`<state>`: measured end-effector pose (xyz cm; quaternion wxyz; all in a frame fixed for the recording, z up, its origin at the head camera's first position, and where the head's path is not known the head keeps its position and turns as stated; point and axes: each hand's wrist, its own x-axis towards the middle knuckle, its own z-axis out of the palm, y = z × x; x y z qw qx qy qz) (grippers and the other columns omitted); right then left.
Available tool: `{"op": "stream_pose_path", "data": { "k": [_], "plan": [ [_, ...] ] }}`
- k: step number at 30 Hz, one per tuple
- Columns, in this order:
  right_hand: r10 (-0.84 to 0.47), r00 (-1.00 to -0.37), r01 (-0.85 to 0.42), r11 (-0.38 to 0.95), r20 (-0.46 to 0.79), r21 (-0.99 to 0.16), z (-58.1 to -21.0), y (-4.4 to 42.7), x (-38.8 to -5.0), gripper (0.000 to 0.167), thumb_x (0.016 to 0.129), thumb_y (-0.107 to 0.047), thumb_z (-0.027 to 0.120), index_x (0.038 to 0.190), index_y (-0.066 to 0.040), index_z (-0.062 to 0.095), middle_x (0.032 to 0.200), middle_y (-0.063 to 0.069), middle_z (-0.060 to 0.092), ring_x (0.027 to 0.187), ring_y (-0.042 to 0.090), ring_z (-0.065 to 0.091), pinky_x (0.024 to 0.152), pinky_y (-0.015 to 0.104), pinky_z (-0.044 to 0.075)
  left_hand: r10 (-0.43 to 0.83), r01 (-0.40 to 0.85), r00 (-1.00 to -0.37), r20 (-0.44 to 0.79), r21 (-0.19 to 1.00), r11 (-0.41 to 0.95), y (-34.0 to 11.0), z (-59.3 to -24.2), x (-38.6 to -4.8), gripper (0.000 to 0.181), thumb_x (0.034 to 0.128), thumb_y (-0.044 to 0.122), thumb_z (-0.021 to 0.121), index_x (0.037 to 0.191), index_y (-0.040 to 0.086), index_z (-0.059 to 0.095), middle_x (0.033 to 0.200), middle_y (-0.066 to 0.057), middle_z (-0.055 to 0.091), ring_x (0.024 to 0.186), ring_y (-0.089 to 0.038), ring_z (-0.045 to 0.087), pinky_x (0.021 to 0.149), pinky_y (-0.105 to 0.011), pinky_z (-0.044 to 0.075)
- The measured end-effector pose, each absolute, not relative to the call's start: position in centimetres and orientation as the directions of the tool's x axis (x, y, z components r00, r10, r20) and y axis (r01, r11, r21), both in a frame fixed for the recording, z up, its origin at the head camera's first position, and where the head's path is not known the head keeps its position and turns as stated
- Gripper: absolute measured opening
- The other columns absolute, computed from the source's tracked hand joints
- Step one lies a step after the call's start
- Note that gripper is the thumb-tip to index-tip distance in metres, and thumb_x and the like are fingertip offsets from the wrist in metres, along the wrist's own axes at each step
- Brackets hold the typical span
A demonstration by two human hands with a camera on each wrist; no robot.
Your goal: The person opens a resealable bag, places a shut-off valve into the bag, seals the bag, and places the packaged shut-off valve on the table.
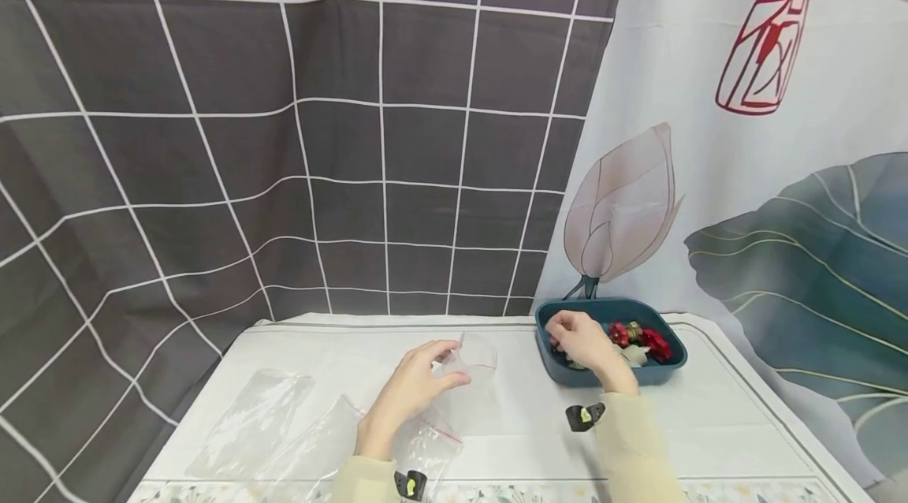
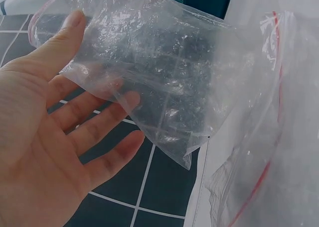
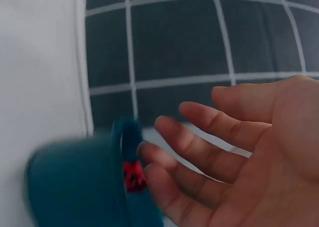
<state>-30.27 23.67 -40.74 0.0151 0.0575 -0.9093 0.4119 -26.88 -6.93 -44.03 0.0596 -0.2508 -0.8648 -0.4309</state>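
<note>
Dk-teal tray (image 1: 656,374) sits back R on the white tabletop (image 1: 525,404); clear zip bag (image 1: 477,391) stands mid-table, L hand (image 1: 406,391) curved round its edge, thumb & fingers apart, firmness can't tell. R hand (image 1: 585,339) reaches into tray, fingers loosely bent, thumb apart, nothing visible held. It hides some red flower-like pcs (image 1: 656,344); bag's lower pt is v. faint.
</note>
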Motion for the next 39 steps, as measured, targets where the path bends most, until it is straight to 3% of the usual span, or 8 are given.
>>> {"op": "stream_pose_path", "data": {
  "k": [4, 11, 18, 25, 30, 36, 39],
  "plan": [
    [-0.091, -0.996, -0.080, 0.733, 0.019, -0.675, -40.8, 25.6, -30.7, 0.023, 0.101, -0.015, 0.051, 0.107, 0.002, 0.064, 0.093, 0.012, 0.064, 0.080, 0.022, 0.056, 0.066, 0.038, 0.047, 0.380, 0.482, -0.869, 0.317, 0.713, 0.509, -7.0, -44.0, -26.9, 0.063, 0.0856, 0.049, 0.069, 0.134, 0.010, 0.057, 0.123, -0.008, 0.064, 0.115, -0.029, 0.057, 0.098, -0.051, 0.045],
    [-0.099, -0.994, -0.047, 0.805, -0.055, -0.592, -41.1, 27.3, -31.0, 0.025, 0.101, -0.014, 0.050, 0.086, 0.002, 0.063, 0.067, 0.004, 0.048, 0.063, 0.019, 0.045, 0.057, 0.034, 0.037, 0.390, 0.480, -0.868, 0.306, 0.717, 0.506, -7.0, -44.0, -26.8, 0.064, 0.0861, 0.049, 0.068, 0.134, 0.009, 0.057, 0.123, -0.009, 0.063, 0.115, -0.029, 0.057, 0.097, -0.051, 0.046],
    [-0.073, -0.992, -0.001, 0.827, -0.105, -0.562, -41.5, 27.7, -30.5, 0.030, 0.099, -0.015, 0.051, 0.072, -0.005, 0.056, 0.062, 0.000, 0.044, 0.059, 0.017, 0.040, 0.056, 0.031, 0.031, 0.391, 0.476, -0.870, 0.300, 0.717, 0.509, -6.9, -43.8, -26.6, 0.062, 0.0865, 0.047, 0.069, 0.134, 0.009, 0.057, 0.122, -0.009, 0.064, 0.114, -0.029, 0.057, 0.097, -0.051, 0.046],
    [-0.070, -0.984, 0.019, 0.870, -0.161, -0.492, -42.3, 27.8, -30.9, 0.023, 0.099, -0.017, 0.052, 0.080, -0.005, 0.057, 0.070, 0.004, 0.049, 0.067, 0.020, 0.046, 0.061, 0.035, 0.035, 0.388, 0.470, -0.873, 0.294, 0.716, 0.516, -6.7, -43.8, -26.4, 0.060, 0.0870, 0.044, 0.070, 0.134, 0.009, 0.057, 0.121, -0.008, 0.064, 0.114, -0.029, 0.058, 0.097, -0.052, 0.046],
    [-0.075, -0.979, 0.022, 0.885, -0.188, -0.465, -42.9, 28.0, -31.4, 0.024, 0.099, -0.014, 0.053, 0.076, -0.006, 0.053, 0.069, 0.006, 0.048, 0.064, 0.020, 0.045, 0.058, 0.033, 0.035, 0.398, 0.481, -0.867, 0.299, 0.708, 0.517, -6.7, -43.8, -26.5, 0.060, 0.0868, 0.046, 0.069, 0.134, 0.009, 0.057, 0.121, -0.008, 0.064, 0.114, -0.028, 0.057, 0.098, -0.052, 0.046],
    [-0.024, -0.974, 0.088, 0.874, -0.223, -0.478, -42.3, 27.8, -31.8, 0.014, 0.093, -0.007, 0.053, 0.099, 0.005, 0.056, 0.089, 0.013, 0.056, 0.081, 0.027, 0.052, 0.068, 0.041, 0.045, 0.403, 0.485, -0.865, 0.299, 0.704, 0.519, -6.6, -43.8, -26.6, 0.060, 0.0870, 0.046, 0.069, 0.133, 0.010, 0.058, 0.122, -0.009, 0.064, 0.115, -0.029, 0.057, 0.099, -0.054, 0.044],
    [-0.011, -0.978, 0.090, 0.878, -0.206, -0.471, -42.6, 27.6, -31.7, 0.007, 0.089, -0.002, 0.054, 0.093, 0.004, 0.057, 0.083, 0.012, 0.056, 0.076, 0.026, 0.051, 0.064, 0.038, 0.043, 0.409, 0.488, -0.862, 0.298, 0.703, 0.516, -6.6, -43.9, -26.6, 0.059, 0.0870, 0.046, 0.069, 0.133, 0.010, 0.058, 0.121, -0.010, 0.064, 0.115, -0.029, 0.057, 0.099, -0.054, 0.043]
  ]
}}
